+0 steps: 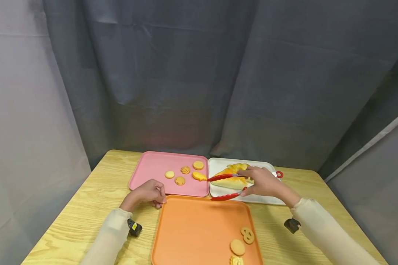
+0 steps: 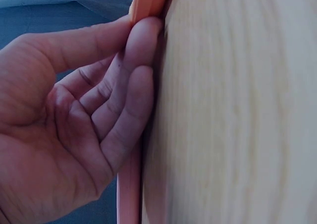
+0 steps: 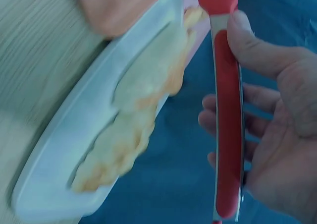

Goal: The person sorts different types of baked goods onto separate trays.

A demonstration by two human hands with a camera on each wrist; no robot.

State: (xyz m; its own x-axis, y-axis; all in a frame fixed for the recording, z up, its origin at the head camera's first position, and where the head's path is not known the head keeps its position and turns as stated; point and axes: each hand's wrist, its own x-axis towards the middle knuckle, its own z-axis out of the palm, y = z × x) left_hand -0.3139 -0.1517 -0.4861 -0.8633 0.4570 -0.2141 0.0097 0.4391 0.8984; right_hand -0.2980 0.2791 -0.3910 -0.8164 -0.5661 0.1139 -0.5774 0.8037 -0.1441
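My right hand (image 1: 262, 181) grips a pair of tongs (image 1: 223, 177) with red tips, held with the jaws spread above the white tray (image 1: 266, 200). Loaf-like breads (image 1: 226, 183) lie on that tray, partly hidden by the tongs and hand. In the right wrist view, thumb and fingers hold the red-and-metal tongs handle (image 3: 229, 125). My left hand (image 1: 148, 192) pinches the far left corner of the orange tray (image 1: 199, 224) between thumb and forefinger; the left wrist view shows this orange rim (image 2: 148, 3) up close.
The pink tray (image 1: 146, 162) holds several cookies (image 1: 180, 180) and a yellow fish-shaped piece (image 1: 199, 176) near the upper tong tip. Along the orange tray's right side lie a pretzel-like cookie (image 1: 248, 235), a round cookie (image 1: 237, 247) and a yellowish piece (image 1: 236, 260). Grey curtains (image 1: 172, 92) hang behind.
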